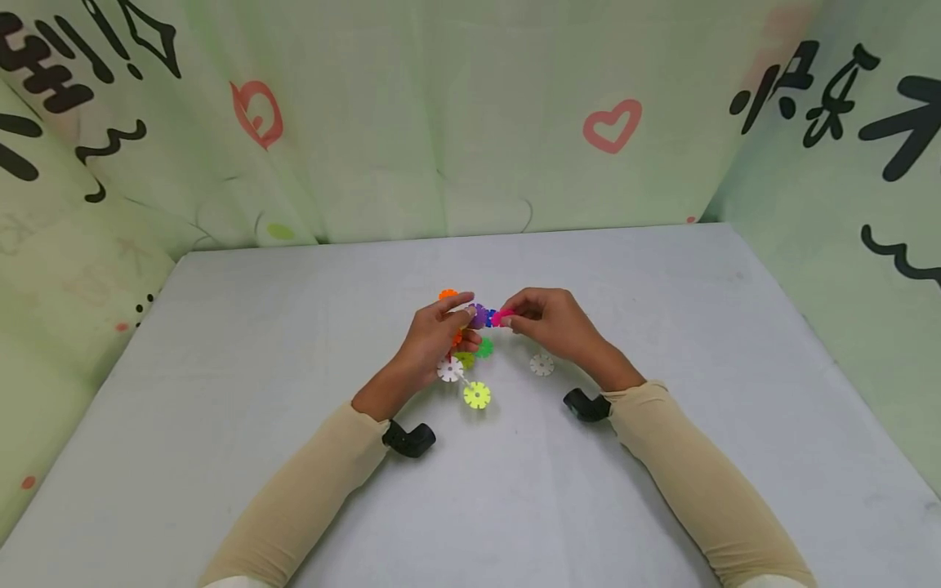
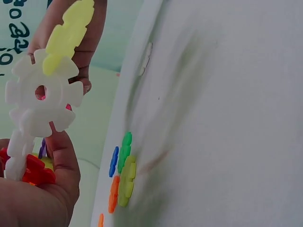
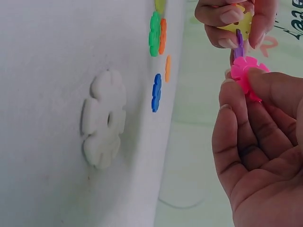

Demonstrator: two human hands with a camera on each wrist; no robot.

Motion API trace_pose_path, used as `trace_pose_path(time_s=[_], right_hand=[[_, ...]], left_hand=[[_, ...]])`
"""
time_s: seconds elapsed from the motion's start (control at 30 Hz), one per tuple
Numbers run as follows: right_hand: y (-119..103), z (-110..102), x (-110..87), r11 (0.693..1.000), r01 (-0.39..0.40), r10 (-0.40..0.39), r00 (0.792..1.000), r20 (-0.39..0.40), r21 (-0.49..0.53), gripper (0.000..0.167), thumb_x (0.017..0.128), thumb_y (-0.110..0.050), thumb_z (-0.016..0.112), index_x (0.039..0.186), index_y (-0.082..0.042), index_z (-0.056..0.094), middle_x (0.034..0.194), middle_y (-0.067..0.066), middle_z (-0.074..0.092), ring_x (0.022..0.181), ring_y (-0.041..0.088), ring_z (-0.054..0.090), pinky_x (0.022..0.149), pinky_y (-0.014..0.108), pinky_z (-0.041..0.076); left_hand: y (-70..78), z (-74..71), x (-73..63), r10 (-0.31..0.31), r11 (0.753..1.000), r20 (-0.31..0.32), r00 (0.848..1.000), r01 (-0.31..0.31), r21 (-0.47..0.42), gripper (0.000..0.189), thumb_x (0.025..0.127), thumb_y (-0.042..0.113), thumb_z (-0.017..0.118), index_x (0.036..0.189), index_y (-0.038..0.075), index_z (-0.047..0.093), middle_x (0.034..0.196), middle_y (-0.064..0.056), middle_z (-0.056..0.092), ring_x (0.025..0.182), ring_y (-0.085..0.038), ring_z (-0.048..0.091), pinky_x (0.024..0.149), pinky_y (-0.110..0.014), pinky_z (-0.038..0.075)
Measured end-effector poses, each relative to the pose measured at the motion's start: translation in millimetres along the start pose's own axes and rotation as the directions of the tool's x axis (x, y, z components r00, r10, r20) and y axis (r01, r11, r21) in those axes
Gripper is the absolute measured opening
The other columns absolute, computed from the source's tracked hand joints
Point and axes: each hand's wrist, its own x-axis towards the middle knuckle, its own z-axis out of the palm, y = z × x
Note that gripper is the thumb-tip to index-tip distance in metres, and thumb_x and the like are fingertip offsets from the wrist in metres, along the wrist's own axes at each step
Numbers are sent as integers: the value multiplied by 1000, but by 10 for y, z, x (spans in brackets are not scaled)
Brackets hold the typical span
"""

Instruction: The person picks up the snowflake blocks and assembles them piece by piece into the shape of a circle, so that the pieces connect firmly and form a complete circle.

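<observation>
My left hand grips a chain of joined slotted plastic flower discs. In the left wrist view a white disc stands out from it, with a pale yellow disc slotted into its edge and a red disc by the palm. At the chain's far end are a yellow disc and a purple disc, held by the left fingertips. With thumb and fingers my right hand pinches a pink disc, which meets the purple one edge to edge in the right wrist view.
A loose white disc lies on the white table below the right hand. Green, blue, orange and olive-yellow discs lie beyond the hands. Printed curtains enclose the table's back and sides.
</observation>
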Motion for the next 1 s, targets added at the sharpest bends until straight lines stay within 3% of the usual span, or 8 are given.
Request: trace_pose_path(time_s=[0.33,0.63,0.73,0.87,1.0], right_hand=[[-2,50,37,999,11,-9,999,-37,46,10,89,-5,70,99,-2,71,89,8,71,79,21,68,74,33,55],[-25,74,38,1000,-18,18,997,-80,-1,9,88,-9,74,95,-3,75,89,4,72,77,19,63,67,28,52],[-31,89,45,1000,-13,13,995,-96,-1,8,87,-9,75,93,-3,75,86,4,72,75,18,63,66,29,52],[-26,107,53,1000,-19,18,997,-75,-13,10,86,-11,75,93,-4,76,87,4,72,76,18,62,68,30,52],[-31,96,43,999,-35,35,999,-3,-27,14,87,-14,75,98,-5,77,91,4,72,83,18,65,74,32,54]], left_hand=[[-3,-11,-13,5,1000,31,999,-5,-14,42,100,21,57,137,2,53,102,-13,63,71,-17,61,68,-24,55],[40,-4,-65,23,1000,1,1000,-23,9,42,100,21,58,137,2,53,107,-21,63,69,-15,60,66,-22,53],[38,-13,-64,21,1000,8,1000,-21,10,42,100,20,58,137,2,53,106,-18,64,69,-17,59,65,-21,52],[37,-26,-57,19,1000,21,1000,-19,21,42,100,20,57,137,1,52,104,-14,65,69,-18,59,64,-21,51],[48,-38,-62,20,998,22,1000,-21,60,42,100,21,57,137,0,53,103,-13,65,68,-16,58,63,-20,50]])
